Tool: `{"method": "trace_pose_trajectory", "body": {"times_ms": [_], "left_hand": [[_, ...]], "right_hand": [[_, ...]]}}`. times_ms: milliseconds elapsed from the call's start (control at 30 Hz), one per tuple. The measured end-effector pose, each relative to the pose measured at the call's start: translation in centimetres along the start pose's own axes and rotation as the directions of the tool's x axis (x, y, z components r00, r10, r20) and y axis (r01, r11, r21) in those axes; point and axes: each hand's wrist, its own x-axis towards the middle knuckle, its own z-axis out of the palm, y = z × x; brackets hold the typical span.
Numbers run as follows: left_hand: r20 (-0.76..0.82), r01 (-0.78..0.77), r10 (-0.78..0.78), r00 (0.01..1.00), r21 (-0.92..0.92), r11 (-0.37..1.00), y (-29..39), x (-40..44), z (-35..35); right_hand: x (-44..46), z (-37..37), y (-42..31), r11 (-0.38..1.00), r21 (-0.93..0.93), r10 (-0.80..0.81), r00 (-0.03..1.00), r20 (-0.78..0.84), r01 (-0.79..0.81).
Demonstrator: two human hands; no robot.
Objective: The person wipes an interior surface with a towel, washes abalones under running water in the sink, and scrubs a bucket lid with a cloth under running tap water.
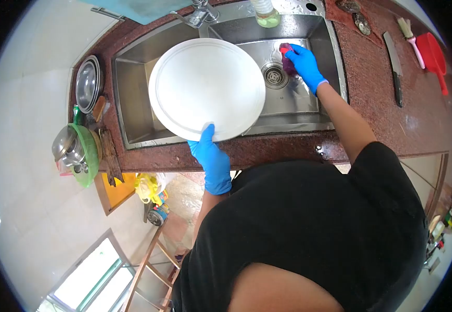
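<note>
My left hand [211, 161], in a blue glove, grips the near rim of a large round white plate [207, 88]. The thumb lies on top of the plate and the other fingers are hidden under it. The plate is held over the divider and both basins of a steel double sink [288, 122]. In the right basin, my right hand [305, 65], also gloved in blue, holds a red and purple scrubbing sponge [288, 61]. That hand is just right of the round drain [275, 76], apart from the plate.
A faucet [201, 13] and a bottle of greenish liquid [267, 15] stand behind the sink. Stacked metal bowls [87, 83] and a green basket [86, 156] of metalware sit left. On the right counter lie a knife [394, 67], a brush [413, 41] and a red dustpan-like scoop [432, 54].
</note>
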Motion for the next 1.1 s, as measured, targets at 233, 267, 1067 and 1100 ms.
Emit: {"method": "trace_pose_trajectory", "body": {"times_ms": [233,267,1067,1100], "left_hand": [[0.047,0.33,-0.328,0.943,-0.043,0.943,-0.2,-2.8,1.0],[0.147,0.357,-0.343,0.928,-0.083,0.93,-1.8,-2.1,-0.4],[0.379,0.601,-0.49,0.785,-0.272,0.752,-4.4,-0.6,-3.0],[0.349,0.579,-0.492,0.798,-0.218,0.785,-4.3,-0.7,-2.9]], "right_hand": [[-9.3,6.3,-13.0,0.752,-0.195,-0.592,0.775,0.222,0.63],[-9.5,7.9,-11.6,0.659,-0.305,-0.63,0.726,0.275,0.688],[-12.5,14.0,-9.9,0.355,-0.43,-0.409,0.551,0.727,0.83],[-12.0,14.3,-10.0,0.353,-0.338,-0.491,0.48,0.727,0.872]]}}
